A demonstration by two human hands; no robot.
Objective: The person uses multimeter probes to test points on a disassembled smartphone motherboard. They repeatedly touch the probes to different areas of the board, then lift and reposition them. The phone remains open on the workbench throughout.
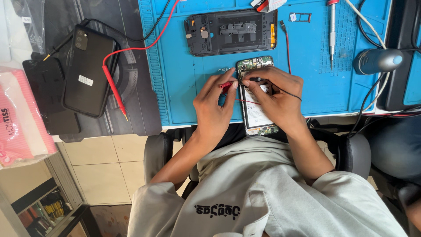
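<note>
— On the blue mat (193,87) at the near edge of the tabletop, what lies under the hands?

— An opened phone (256,115), back cover off, with its green circuit board at the far end and its pale battery toward the person. The near end of it juts over the tabletop edge, above the person's lap.

— And the left hand (215,107)?

— Its grip is pinched together on a red probe (226,84), thumb and forefinger closed round it, the tip pointing at the left side of the circuit board. A thin red lead runs from it across the battery.

— The right hand (276,98)?

— Its grip is pinched shut on a black probe (255,79), held at the board just beside the red one. A black lead loops over the back of that hand. The two hands nearly touch at the fingertips.

— What else is on the mat?

— Farther off, a black phone frame (231,31) lies flat, well apart from the hands. To its right a small tray piece (301,17), then a screwdriver (332,33) with a red cap lying lengthwise. At the right edge, a grey lamp head (377,61) on cables.

— And off the mat, to the left?

— A dark phone (88,71) lies face down on a black pad, and just beside it a second red probe (115,90) lies loose, its lead curving up toward the mat. A pink tissue pack (22,118) sits at the far left.
</note>
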